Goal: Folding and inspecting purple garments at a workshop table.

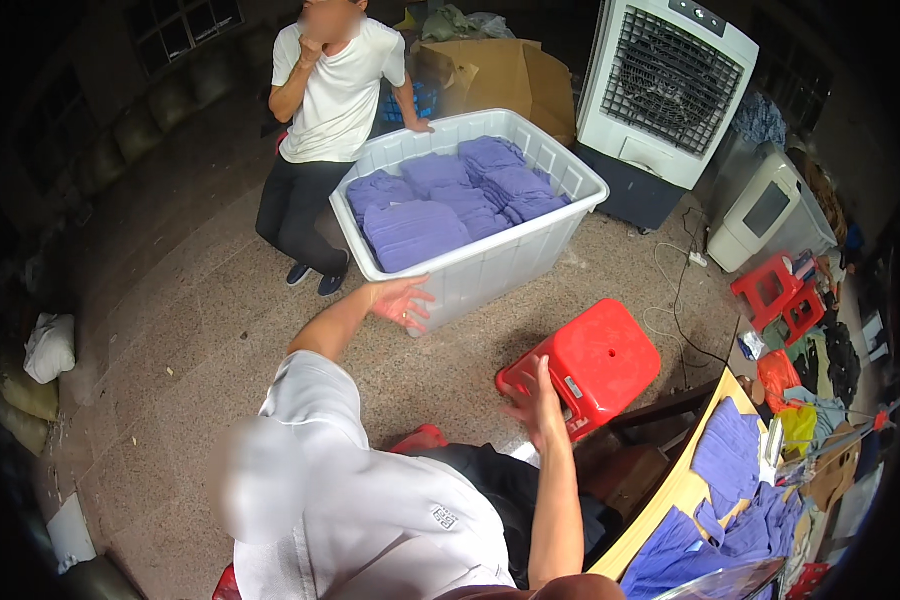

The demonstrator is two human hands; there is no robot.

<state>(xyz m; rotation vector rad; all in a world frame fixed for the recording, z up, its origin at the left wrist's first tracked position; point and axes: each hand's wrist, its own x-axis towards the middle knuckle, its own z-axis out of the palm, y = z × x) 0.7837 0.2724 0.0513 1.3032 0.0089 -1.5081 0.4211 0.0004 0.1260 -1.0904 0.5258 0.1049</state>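
My left hand (400, 300) reaches forward with its fingers apart, in front of the near corner of a large white plastic tub (500, 275). Whether it touches the tub, I cannot tell. Stacks of folded purple cloth (415, 235) lie inside the tub. Closer to me, my right hand (544, 410) is raised with its fingers stretched out and nothing in it. It overlaps the side of a red plastic stool (605, 355); contact cannot be made out. Motion smears part of this hand.
Another person (330, 100) in a white T-shirt leans by the tub, one hand on its rim. A large air cooler (675, 85) stands behind. On my right, a wooden table (685, 470) bears purple cloth (727, 455). A cable (678, 300) crosses the floor.
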